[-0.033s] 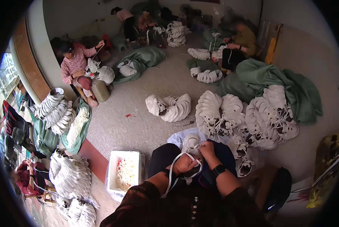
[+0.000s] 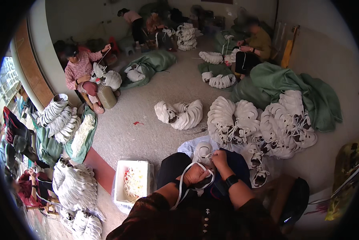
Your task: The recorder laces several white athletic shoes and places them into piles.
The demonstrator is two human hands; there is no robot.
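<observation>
I sit with a white shoe upper (image 2: 202, 151) on my lap, over dark trousers and a pale cloth (image 2: 187, 146). My left hand (image 2: 195, 174) is closed around a white lace (image 2: 182, 188) that loops down past my wrist. My right hand (image 2: 220, 158) pinches the rim of the shoe upper just right of the left hand; a dark watch sits on that wrist. Both hands nearly touch each other.
A white box (image 2: 144, 166) of pale laces stands on the floor to my left. Bundles of white shoe uppers (image 2: 235, 118) lie ahead, to the right (image 2: 289, 124) and at the left (image 2: 73, 186). Green sacks (image 2: 307, 86) lie beyond. Three other people (image 2: 81, 68) work seated or bent farther back.
</observation>
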